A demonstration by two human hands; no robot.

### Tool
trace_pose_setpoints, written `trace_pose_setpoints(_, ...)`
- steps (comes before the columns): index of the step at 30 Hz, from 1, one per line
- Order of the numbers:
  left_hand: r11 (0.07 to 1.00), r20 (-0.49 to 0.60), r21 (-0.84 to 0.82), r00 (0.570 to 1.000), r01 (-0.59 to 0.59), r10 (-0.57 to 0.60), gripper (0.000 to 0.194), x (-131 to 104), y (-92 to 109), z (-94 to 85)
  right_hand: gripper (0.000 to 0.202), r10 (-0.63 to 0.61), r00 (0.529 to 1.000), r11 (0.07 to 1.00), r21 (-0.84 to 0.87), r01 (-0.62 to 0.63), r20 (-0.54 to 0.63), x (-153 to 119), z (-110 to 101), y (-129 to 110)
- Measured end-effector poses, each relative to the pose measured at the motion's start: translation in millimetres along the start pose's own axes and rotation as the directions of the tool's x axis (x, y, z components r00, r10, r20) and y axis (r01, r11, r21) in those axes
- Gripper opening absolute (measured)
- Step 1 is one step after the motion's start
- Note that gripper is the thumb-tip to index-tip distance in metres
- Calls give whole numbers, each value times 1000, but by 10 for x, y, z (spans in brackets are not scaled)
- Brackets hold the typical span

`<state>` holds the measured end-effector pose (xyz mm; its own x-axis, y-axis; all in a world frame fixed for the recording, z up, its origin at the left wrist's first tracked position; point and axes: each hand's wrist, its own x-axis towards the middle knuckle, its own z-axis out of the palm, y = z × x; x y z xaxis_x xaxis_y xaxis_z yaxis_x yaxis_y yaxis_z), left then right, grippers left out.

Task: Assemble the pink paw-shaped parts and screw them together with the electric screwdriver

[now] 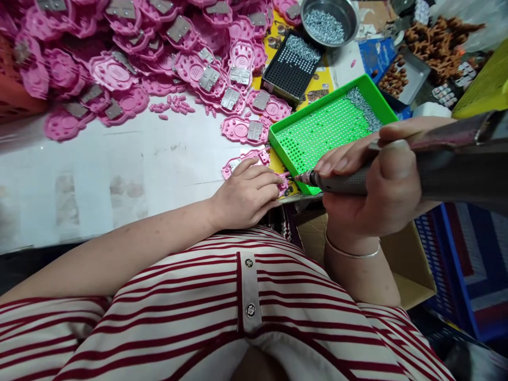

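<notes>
My left hand (251, 191) lies over a pink plastic part (260, 157) near the table edge, its fingers bent down onto it and hiding much of it. In my right hand (391, 185) is a grey electric screwdriver (345, 182), gripped and tilted almost level. Its tip points left at the part's right end, beside my left fingertips; whether it touches a screw I cannot make out. Just beyond the screwdriver sits a green perforated tray (317, 104) with many small screws (363, 108). Another pink part with a metal plate (245, 129) lies above my left hand.
Pink parts with metal plates (180, 29) are heaped across the back left. Small pink pieces (172, 105) lie in front. A black perforated tray (289, 79) and a metal bowl (351, 32) hold screws. Brown pieces (436, 45) are at the far right, and a blue crate (448, 264) stands below.
</notes>
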<state>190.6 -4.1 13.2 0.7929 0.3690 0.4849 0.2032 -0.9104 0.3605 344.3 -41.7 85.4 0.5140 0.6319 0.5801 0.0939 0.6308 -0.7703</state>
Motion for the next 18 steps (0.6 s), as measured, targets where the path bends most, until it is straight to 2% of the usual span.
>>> trace_pose_setpoints(4, 1000, -73, 24, 997, 19, -17, 23, 22, 2, -43, 18, -26, 995, 998, -63, 19, -100, 12, 28, -32)
trace_pose_setpoints(8, 999, -48, 21, 998, 37, -36, 22, 4, -8, -59, 25, -16, 987, 996, -90, 1, -159, 6, 40, -98)
trace_pose_setpoints(12, 998, 35, 39, 998, -54, 53, 18, -31, 20, -25, 24, -2, 990, 995, -94, -12, -141, -43, 19, -99)
trace_pose_setpoints(15, 993, 65, 93, 995, -75, 69, 18, -48, 42, -1, 27, -27, 996, 994, -108, 18, -84, -81, -11, -45)
trace_pose_setpoints(18, 986, 77, 133, 993, -97, 88, 18, -53, 46, 18, 27, -51, 994, 991, -126, 39, -92, -96, -25, 25)
